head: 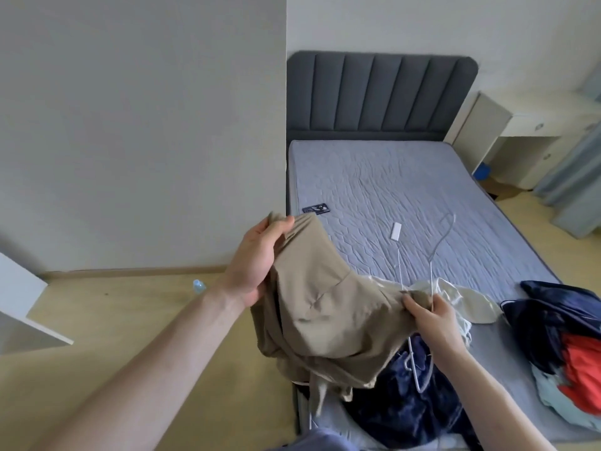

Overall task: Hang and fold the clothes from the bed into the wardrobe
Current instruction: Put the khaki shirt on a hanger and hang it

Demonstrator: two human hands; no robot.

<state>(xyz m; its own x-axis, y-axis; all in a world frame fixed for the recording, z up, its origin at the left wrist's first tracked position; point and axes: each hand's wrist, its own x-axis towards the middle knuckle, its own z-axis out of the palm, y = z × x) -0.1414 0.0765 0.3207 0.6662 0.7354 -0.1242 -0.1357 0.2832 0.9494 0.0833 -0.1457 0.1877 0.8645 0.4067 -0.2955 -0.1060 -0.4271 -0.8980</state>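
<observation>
Left hand (257, 258) pinches top edge of the beige cotton garment (325, 307), right hand (432, 317) grips its other side plus thin white wire hanger (432, 255), over bed's (422, 177) foot-left corner; risk: hanger slips, fabric too bunched to thread

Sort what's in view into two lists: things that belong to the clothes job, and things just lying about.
Part of the job:
- beige garment, held by left hand and right hand
- wire hangers
- cream garment
- dark blue clothes
- navy, red and pale blue pile

Lying about:
- white remote
- dark phone
- bottle on the floor
</observation>
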